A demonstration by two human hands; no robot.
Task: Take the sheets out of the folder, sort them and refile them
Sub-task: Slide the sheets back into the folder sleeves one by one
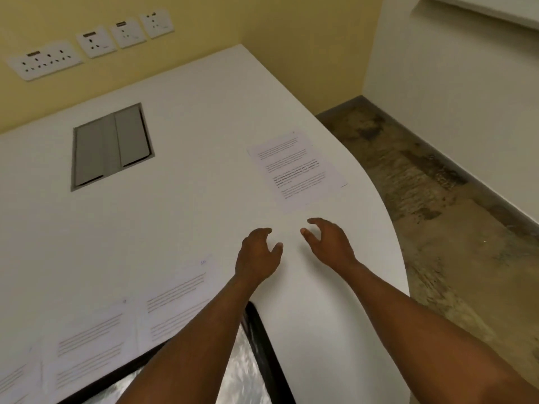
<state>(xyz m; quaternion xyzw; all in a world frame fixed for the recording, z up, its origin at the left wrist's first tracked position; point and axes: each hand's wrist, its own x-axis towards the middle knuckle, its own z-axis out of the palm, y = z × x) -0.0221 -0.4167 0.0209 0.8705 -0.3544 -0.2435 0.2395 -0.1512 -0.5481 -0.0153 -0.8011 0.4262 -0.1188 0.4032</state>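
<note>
At the near desk (175,217) edge lies the folder (250,354), sheets (96,336) spread beside it for sorting. We hold left hand (256,255) and right hand (329,243) empty, fingers loosely curled, reaching toward the far sheet (297,170).

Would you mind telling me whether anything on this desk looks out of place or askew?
One printed sheet lies alone near the desk's far right curved edge, turned at an angle, apart from the sheets laid side by side at the near left. Both hands, left and right, hover empty just short of it. Nothing looks spilled or damaged.
</note>
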